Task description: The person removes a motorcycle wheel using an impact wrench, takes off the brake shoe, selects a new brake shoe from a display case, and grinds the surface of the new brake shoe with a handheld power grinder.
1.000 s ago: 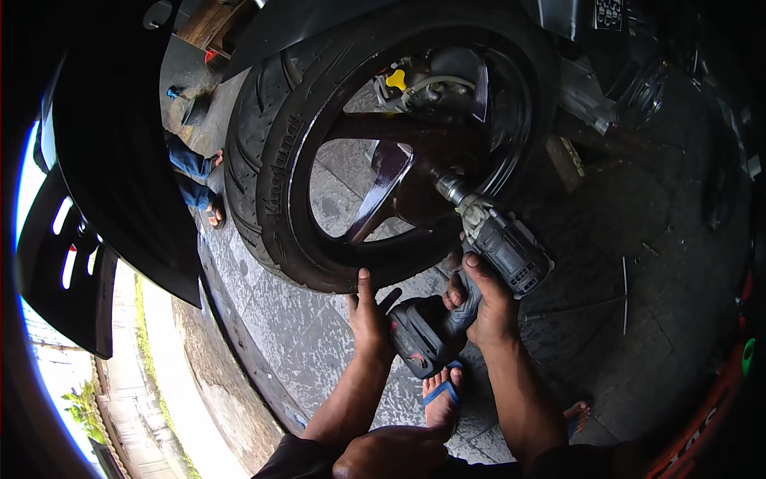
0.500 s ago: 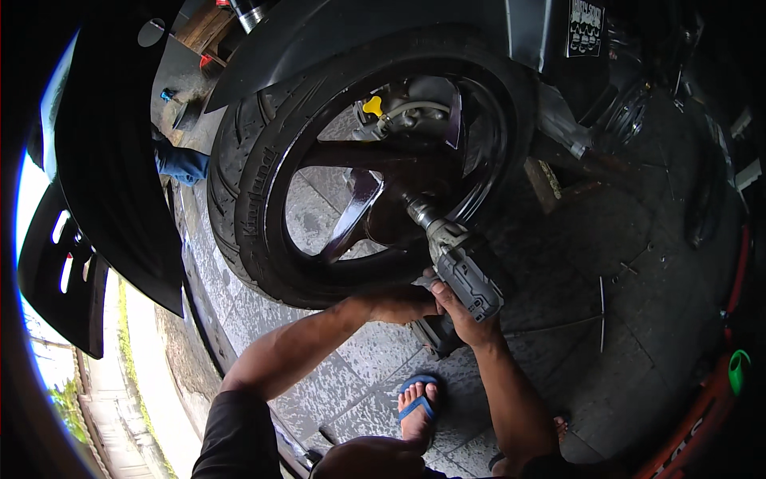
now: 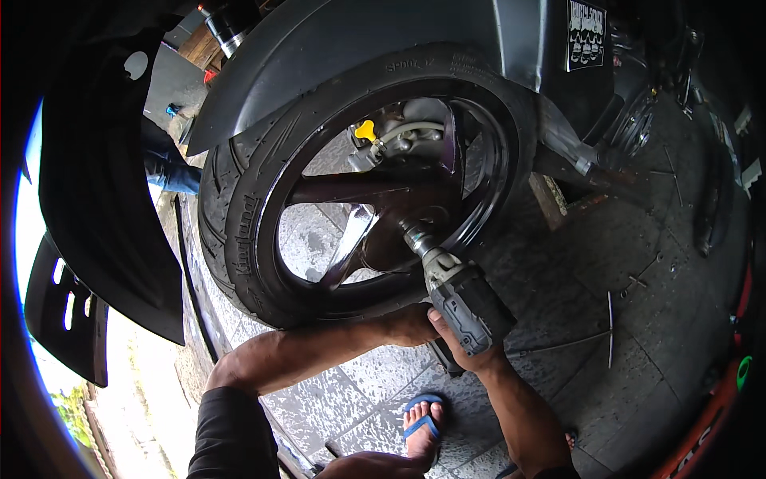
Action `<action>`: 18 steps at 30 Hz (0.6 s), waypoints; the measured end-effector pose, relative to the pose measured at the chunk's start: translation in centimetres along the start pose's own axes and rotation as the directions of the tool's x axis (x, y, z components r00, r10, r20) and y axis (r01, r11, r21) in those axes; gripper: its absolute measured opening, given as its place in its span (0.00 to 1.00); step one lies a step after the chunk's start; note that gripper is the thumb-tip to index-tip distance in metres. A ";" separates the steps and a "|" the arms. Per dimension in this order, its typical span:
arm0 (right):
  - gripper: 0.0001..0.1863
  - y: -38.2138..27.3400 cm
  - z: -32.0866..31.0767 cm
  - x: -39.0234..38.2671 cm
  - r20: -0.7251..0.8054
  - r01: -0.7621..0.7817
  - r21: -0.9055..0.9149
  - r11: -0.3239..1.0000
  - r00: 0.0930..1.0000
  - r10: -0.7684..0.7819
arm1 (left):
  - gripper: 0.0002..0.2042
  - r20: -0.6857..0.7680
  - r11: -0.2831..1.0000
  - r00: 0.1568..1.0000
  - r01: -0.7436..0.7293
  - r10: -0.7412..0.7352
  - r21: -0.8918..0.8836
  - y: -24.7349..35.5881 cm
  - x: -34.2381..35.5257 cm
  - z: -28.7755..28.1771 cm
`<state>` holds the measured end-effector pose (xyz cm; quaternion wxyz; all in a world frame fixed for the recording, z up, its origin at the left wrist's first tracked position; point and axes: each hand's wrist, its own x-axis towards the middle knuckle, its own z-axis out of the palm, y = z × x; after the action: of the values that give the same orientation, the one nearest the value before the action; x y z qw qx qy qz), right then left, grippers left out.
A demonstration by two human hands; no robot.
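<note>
Now holding impact wrench (image 3: pixel 469 307) at wheel hub (image 3: pixel 388 243) in wrapped fingers of right hand (image 3: pixel 471 359). Moved left hand (image 3: pixel 411 323) off tyre (image 3: pixel 233 259) to just beside; can't tell its finger closure. Probably steadier support.

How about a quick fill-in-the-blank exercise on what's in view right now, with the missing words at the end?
1. The right hand holds a power tool whose socket points at the round central ____ of the wheel.
2. The small bright part showing between the spokes is ____.
3. The strapped flip-flop on the foot below is ____.
4. The tire is ____ in colour.

Missing words: hub; yellow; blue; black.
</note>
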<state>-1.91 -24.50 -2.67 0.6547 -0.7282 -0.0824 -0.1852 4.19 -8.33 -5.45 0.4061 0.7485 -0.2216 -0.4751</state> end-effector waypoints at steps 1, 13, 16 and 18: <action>0.19 0.0 0.1 0.1 0.024 -0.008 -0.018 1.000 1.000 0.008 | 0.30 -0.004 1.000 1.000 0.002 -0.002 0.005 -1.1 -0.1 0.2; 0.19 -0.3 -0.4 0.9 0.027 0.089 -0.036 0.995 0.996 -0.088 | 0.19 -0.380 0.926 0.917 -0.243 0.121 -0.290 -4.1 0.6 2.4; 0.19 -0.1 -0.5 0.4 0.050 0.043 -0.027 0.999 0.998 -0.041 | 0.20 -0.201 0.931 0.979 -0.106 0.036 -0.350 -4.0 0.3 1.8; 0.18 -0.1 -0.6 0.4 0.062 -0.020 -0.012 1.000 0.998 0.021 | 0.21 -0.129 0.910 0.992 -0.041 -0.014 -0.412 -4.0 0.5 1.5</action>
<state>-1.72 -25.17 -2.36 0.6495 -0.7381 -0.0940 -0.1562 2.89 -7.01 -9.30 0.5722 0.6731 -0.0945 -0.4589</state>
